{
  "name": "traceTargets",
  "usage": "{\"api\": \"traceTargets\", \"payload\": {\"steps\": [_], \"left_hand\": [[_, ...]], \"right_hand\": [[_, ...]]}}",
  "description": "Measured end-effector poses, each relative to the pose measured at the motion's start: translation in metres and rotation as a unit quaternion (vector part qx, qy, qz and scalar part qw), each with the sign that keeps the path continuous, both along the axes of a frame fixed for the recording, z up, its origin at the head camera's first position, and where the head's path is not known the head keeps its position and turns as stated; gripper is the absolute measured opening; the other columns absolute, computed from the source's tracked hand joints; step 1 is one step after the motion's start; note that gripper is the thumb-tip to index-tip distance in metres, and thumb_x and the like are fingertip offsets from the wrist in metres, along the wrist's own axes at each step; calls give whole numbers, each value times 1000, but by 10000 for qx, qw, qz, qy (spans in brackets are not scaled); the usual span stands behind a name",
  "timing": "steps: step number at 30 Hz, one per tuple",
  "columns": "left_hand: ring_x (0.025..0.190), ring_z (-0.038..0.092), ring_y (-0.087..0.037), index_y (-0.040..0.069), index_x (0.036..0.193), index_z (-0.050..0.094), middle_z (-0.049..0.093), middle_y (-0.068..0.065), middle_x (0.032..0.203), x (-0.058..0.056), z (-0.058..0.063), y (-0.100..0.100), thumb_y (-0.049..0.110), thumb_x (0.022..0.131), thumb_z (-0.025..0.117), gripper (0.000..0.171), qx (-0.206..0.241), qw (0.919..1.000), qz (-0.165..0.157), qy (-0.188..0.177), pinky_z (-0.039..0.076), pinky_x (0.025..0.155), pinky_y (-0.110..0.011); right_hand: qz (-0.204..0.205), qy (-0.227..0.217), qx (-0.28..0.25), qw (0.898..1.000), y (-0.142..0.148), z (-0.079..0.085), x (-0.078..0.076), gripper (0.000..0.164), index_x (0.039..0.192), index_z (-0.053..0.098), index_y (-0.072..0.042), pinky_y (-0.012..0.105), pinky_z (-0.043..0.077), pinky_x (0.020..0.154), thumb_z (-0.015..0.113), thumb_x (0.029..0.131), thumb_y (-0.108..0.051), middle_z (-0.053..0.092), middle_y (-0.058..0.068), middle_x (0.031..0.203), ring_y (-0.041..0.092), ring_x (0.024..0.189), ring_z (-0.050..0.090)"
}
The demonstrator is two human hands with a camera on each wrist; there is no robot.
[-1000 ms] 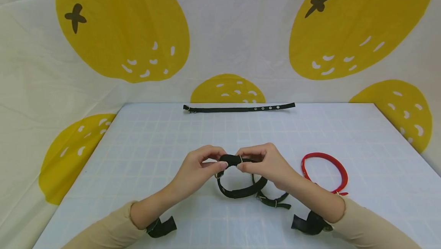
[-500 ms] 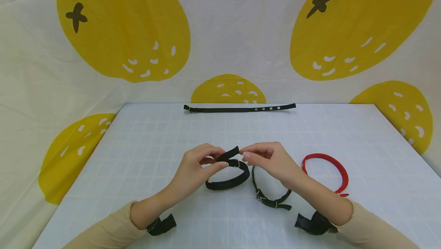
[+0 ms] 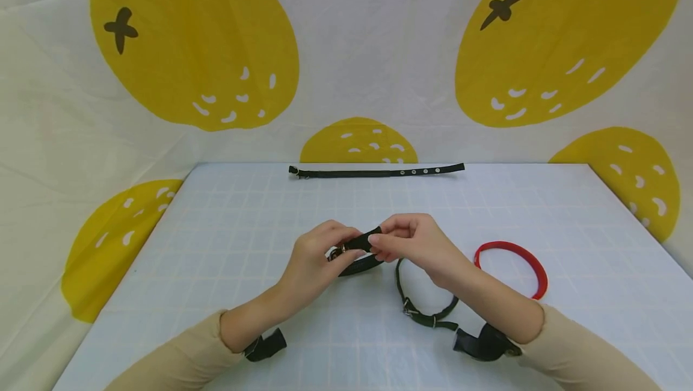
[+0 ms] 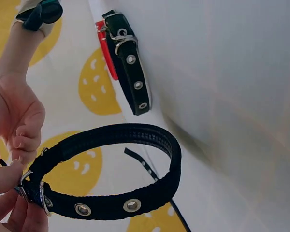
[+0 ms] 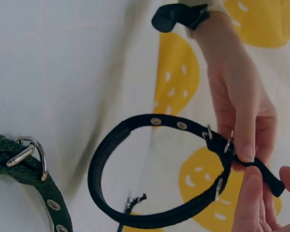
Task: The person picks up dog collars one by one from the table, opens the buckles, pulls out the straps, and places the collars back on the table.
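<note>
A black collar [image 3: 361, 266] with metal eyelets is held in the air between both hands, looped and threaded through its buckle [image 5: 229, 143]. My left hand [image 3: 323, 252] pinches it at the buckle, thumb in front. My right hand [image 3: 412, 245] pinches the free strap end [image 5: 271, 181] that sticks out past the buckle. In the left wrist view the closed loop hangs to the right of the fingers, and its eyelets [image 4: 132, 205] face the camera. A D-ring [image 4: 44, 198] sits close beside the buckle.
Below the right forearm lies a dark green buckled collar [image 3: 428, 317], with a looped red collar [image 3: 541, 270] farther right. A straight black collar [image 3: 373, 172] lies along the table's back edge. Black straps are worn on both wrists. A white cloth [image 3: 373, 48] with yellow shapes hangs behind.
The right hand came off the collar's strap, then took hold of its free end. The loop first shifted left, then turned, so less of it shows below the hands in the head view.
</note>
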State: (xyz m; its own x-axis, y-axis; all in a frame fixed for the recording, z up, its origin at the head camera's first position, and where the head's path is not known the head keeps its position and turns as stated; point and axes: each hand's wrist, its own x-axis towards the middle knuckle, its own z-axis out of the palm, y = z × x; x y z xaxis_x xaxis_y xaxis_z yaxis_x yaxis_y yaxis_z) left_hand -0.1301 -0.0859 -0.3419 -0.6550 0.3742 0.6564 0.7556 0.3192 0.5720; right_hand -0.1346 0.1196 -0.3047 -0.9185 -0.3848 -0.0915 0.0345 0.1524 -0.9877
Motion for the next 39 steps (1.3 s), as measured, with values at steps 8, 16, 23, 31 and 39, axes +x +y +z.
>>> {"api": "traceTargets", "payload": {"steps": [8,16,23,31,39], "left_hand": [[81,56,-11,5,105,65,63,0,91,-4,-3,4,11,76,78,32,-359,9984,286,326,47,65,-21],[82,55,-10,8,94,67,62,3,87,-6,-7,3,9,74,78,23,-193,9990,395,-54,48,68,-29],[82,56,-12,7,95,66,63,0,89,-8,-8,2,6,75,77,23,331,9990,207,195,47,68,-25],[81,57,-13,7,92,67,64,-1,86,-8,-5,3,4,73,77,22,394,9981,138,462,48,65,-31],[79,56,-13,7,92,67,64,-1,86,-6,-5,2,4,74,77,21,370,9982,76,475,46,62,-27]], "right_hand": [[-346,-71,-976,9946,1,-4,-1,8,81,56,-4,29,56,70,60,88,-2,67,2,72,14,67,66],[-256,378,-1150,9923,10,-2,-3,11,80,55,-7,31,55,75,59,87,0,67,1,76,14,71,66],[-228,325,-1450,9886,15,1,-3,10,82,53,-6,29,55,73,56,91,-1,67,3,76,16,71,66],[-249,395,-1527,9872,20,3,-3,11,83,53,-7,28,55,73,56,92,-2,68,2,76,14,72,67],[-165,444,-1652,9851,24,2,-2,15,81,53,-10,28,55,72,54,92,0,68,1,75,13,71,67]]}}
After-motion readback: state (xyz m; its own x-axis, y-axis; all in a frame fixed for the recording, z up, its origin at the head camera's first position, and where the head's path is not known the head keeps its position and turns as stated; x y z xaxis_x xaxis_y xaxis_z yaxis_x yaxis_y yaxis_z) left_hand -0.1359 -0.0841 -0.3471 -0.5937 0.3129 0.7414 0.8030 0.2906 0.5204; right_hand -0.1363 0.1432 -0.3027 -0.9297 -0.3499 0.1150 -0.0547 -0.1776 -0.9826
